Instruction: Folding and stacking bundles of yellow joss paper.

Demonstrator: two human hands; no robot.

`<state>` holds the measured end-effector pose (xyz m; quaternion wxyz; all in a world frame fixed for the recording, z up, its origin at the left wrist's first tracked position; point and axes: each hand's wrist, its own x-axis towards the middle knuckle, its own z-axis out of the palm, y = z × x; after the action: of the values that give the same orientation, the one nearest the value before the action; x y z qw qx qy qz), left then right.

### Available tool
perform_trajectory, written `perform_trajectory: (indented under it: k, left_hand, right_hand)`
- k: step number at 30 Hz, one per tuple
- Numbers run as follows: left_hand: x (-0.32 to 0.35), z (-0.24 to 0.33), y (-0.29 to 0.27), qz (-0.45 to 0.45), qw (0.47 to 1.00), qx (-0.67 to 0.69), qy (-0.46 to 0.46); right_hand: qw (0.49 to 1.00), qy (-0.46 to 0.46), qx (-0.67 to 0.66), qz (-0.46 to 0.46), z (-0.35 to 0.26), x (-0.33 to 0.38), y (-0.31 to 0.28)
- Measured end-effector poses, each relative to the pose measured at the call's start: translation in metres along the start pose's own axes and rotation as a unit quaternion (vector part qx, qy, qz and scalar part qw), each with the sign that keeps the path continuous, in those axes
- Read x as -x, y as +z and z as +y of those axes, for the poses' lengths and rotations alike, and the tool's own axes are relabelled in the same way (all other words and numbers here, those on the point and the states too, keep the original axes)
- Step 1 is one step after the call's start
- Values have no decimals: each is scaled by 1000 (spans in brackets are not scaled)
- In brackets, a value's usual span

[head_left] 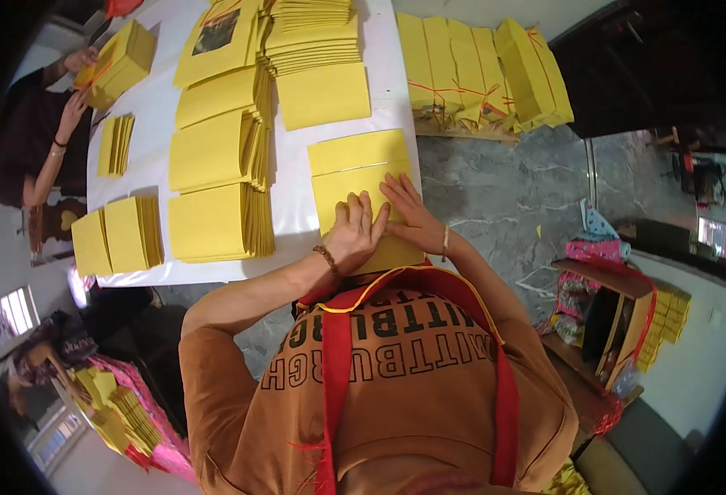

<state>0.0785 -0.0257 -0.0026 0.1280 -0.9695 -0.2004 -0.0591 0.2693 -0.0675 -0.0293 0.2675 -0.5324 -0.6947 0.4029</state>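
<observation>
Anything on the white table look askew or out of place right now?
Mostly tidy. One loose yellow sheet lies flat by itself below the tall stack, not squared with it. The left hand and right hand press on the folded yellow sheet at the table edge.

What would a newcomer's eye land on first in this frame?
Most likely the mass of yellow: stacks of yellow folded paper cover the white table in rows. At its near edge the left hand and right hand press side by side on a yellow folded sheet. At the far left corner, another person's hands touch a yellow bundle, and more bundles tied with red string lie past the table's right edge.
</observation>
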Motion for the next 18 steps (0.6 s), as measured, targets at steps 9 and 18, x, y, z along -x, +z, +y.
perform_trajectory:
  k: [9, 18]
  left_hand:
    - [-29, -77, -57, 65, 952, 255, -155]
    - [-81, -175, 86, 15, 987, -3, -158]
  right_hand:
    - [846, 115, -419, 308, 2, -4, -42]
    - [864, 132, -365, 321, 24, 0, -9]
